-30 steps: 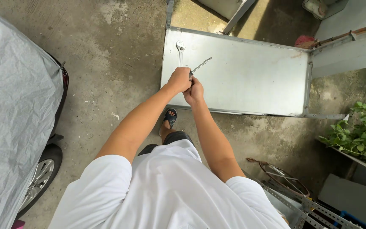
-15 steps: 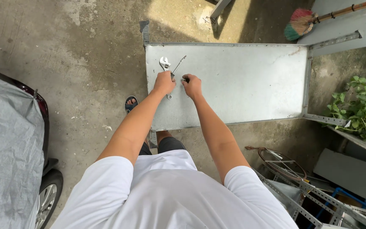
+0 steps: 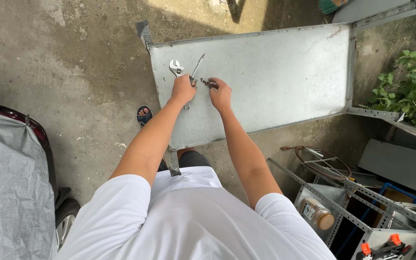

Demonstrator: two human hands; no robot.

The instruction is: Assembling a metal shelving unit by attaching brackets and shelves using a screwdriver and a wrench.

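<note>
A galvanised metal panel (image 3: 285, 72) lies flat at waist height in front of me. My left hand (image 3: 183, 89) rests curled on its near-left part, over the handle of an adjustable wrench (image 3: 175, 66) whose jaw sticks out beyond the knuckles. A slim metal tool (image 3: 198, 63) pokes out from the same fist, pointing away from me. Just to the right, my right hand (image 3: 221, 94) pinches small dark bolts (image 3: 208, 83) against the panel with its fingertips.
A car under a grey cover (image 3: 10, 192) stands at the left. On the right grows a leafy plant (image 3: 415, 96). A slotted-angle rack (image 3: 362, 212) holding a jar (image 3: 316, 213) and a wire ring (image 3: 321, 163) sit at lower right. My sandalled foot (image 3: 144, 115) is on the concrete.
My hands were raised together around the slim tool; they have come down onto the panel and parted. The left now sits on the wrench, the right on the bolts. I stand closer.
</note>
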